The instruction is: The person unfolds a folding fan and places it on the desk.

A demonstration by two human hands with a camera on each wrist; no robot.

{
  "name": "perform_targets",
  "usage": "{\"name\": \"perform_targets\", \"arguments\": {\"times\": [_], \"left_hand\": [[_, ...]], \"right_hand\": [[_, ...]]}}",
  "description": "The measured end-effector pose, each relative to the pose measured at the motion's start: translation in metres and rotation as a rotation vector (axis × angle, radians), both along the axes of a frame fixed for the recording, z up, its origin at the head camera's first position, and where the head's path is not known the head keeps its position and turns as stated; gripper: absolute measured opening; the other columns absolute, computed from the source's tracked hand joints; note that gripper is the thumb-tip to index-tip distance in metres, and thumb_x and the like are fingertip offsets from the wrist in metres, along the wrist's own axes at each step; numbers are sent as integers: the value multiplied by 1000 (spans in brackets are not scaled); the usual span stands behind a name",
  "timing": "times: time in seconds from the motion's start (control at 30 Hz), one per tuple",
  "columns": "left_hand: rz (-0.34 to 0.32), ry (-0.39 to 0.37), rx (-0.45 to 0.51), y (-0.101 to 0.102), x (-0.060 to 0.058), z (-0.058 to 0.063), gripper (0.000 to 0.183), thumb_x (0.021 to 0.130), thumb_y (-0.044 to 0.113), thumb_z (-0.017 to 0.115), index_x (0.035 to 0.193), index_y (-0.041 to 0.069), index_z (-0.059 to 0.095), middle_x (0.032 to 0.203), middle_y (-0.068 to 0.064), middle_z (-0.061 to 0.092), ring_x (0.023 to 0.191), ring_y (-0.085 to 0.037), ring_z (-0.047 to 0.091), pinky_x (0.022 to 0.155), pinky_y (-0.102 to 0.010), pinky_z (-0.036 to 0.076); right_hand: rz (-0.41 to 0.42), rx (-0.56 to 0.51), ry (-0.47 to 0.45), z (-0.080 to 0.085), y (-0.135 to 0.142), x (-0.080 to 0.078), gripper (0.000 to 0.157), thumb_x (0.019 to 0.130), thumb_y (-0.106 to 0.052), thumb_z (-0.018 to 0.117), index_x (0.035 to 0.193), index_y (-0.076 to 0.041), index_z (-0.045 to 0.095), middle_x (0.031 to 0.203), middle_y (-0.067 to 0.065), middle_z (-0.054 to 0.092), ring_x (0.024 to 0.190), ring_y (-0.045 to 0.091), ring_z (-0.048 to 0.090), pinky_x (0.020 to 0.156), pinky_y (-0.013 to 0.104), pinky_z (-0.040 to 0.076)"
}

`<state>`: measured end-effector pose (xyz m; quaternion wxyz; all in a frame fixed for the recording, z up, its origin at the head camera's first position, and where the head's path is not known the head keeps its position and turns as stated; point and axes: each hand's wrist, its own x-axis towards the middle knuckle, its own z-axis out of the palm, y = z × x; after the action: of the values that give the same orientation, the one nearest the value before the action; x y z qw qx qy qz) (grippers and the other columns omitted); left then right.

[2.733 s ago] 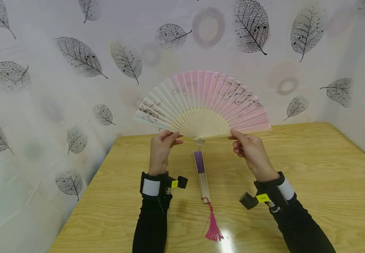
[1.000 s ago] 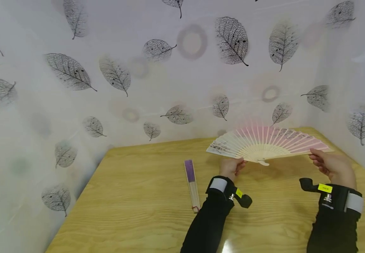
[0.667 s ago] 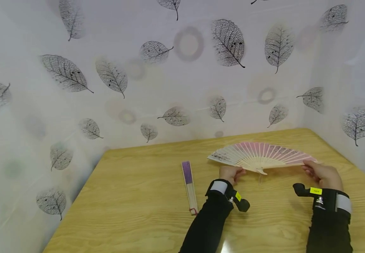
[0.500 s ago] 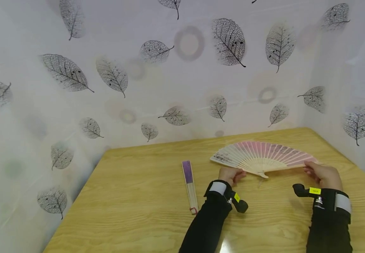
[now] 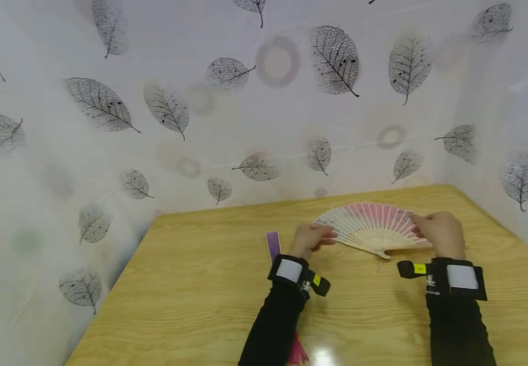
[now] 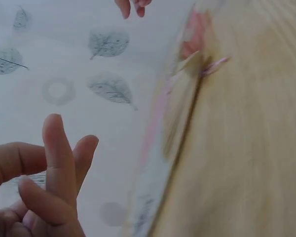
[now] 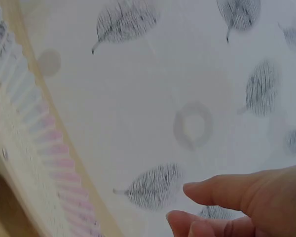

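A spread folding fan, white on its left and pink on its right with pale ribs, lies on the wooden table. My left hand hovers by its left end with loosely bent fingers and nothing between them; the left wrist view shows the fingers apart from the fan. Over the fan's right end is my right hand, partly covering it. In the right wrist view a gap shows between the thumb and fingertips. A folded purple fan is mostly hidden behind my left forearm.
The folded fan's pink tassel shows beside my left sleeve. Behind the wooden table hangs a pale leaf-patterned sheet, which also runs along the left and right sides.
The spread fan was held up in both hands, carried right and lowered onto the table. Both hands have since let go; they now stand higher and further left.
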<state>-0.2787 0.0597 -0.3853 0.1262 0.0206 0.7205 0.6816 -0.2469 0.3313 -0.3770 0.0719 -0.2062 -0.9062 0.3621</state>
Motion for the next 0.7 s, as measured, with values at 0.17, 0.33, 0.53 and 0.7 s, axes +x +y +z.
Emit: {"name": "perform_targets", "arguments": {"times": [0.17, 0.33, 0.53, 0.7], "left_hand": [[56, 296, -171, -70, 2, 37, 28, 84, 18, 59, 106, 3, 64, 94, -17, 68, 66, -18, 64, 64, -26, 50], [56, 452, -540, -129, 9, 54, 32, 84, 24, 59, 109, 4, 63, 97, -15, 67, 64, -15, 62, 67, -36, 52], [-158, 454, -861, -164, 22, 70, 39, 82, 36, 58, 109, 7, 63, 98, -11, 67, 67, -11, 59, 66, -34, 51], [-165, 444, -945, -175, 36, 81, 41, 83, 41, 57, 111, 11, 62, 102, -9, 66, 79, -15, 60, 71, -37, 50]], "right_hand": [[287, 117, 98, 34, -80, 3, 56, 86, -49, 46, 89, 4, 65, 71, 13, 66, 61, 22, 57, 51, 33, 42], [424, 187, 86, 28, -164, 0, 40, 82, -40, 57, 65, -5, 64, 54, 2, 60, 46, 13, 50, 39, 25, 34], [557, 366, 22, -2, -238, -1, 48, 74, -47, 64, 45, -13, 45, 43, -5, 38, 40, 9, 38, 35, 21, 23], [616, 489, -56, -26, -265, 4, 48, 69, -51, 65, 49, -12, 46, 49, -3, 41, 46, 11, 39, 39, 27, 35]]}}
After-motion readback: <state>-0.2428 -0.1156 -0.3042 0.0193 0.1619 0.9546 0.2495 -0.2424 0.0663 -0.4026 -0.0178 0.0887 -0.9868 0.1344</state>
